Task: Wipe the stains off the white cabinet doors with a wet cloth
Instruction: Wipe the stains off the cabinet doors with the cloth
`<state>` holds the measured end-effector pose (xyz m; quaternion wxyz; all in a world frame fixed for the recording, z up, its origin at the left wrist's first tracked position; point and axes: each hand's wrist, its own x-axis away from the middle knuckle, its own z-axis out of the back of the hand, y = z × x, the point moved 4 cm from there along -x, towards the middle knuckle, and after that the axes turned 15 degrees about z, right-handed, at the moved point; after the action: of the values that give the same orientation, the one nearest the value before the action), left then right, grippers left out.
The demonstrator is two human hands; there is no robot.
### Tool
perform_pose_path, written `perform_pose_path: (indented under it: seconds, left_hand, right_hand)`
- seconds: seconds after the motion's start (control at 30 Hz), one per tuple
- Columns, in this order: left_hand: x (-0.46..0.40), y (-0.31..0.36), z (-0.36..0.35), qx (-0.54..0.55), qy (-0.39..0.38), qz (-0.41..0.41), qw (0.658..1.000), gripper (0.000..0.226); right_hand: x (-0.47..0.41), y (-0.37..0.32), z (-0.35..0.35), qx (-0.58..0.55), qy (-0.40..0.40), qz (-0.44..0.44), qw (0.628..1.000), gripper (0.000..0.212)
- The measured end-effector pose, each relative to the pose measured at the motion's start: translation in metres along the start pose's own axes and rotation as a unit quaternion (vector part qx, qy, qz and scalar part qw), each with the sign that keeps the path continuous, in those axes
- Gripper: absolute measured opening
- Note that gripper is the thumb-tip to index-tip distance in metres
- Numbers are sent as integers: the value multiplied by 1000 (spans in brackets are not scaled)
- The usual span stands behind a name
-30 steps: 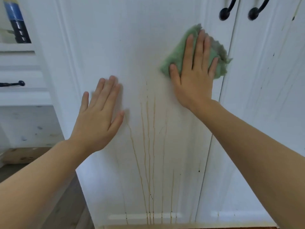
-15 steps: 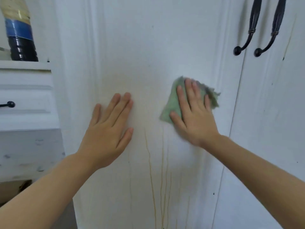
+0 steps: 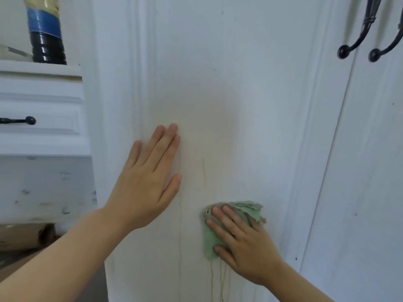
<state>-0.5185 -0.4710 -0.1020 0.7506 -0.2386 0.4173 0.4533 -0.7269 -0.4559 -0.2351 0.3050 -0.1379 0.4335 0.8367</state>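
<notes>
1. The green cloth (image 3: pixel 220 229) lies flat against the white cabinet door (image 3: pixel 229 83), lower centre of the frame.
2. The right hand (image 3: pixel 242 243) presses the cloth with fingers spread and nearly straight, not curled round it.
3. Thin brown stains (image 3: pixel 204 172) run down the door above and below the cloth.
4. The left hand (image 3: pixel 146 182) rests open and flat on the door, left of the stains.
5. Two black handles (image 3: pixel 357 40) hang at upper right; a dark bottle (image 3: pixel 46 40) stands at upper left.
</notes>
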Motion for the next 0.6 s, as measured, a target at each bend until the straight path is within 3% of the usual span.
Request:
perform_pose_path:
  seconds: [0.1,0.27,0.33,0.43,0.6]
  left_hand:
    - [-3,-10,8,-20,1,4,1000,61]
    - [-15,-28,23,24,24,83,996,61]
    - [-9,-35,20,25,21,80,996,61]
    - [3,-40,15,26,16,73,997,61]
    - [37,-39,4,8,-13,82,997,60]
  right_hand:
    - [-48,53,45,18,70,19,997,58]
    - [-169,134,131,54,228,-248,940,62]
    - [-176,120,122,63,246,-270,929,61]
    - [-147,63,77,68,211,-167,961,61]
    - [-63,-41,-15,38,55,65,996,59]
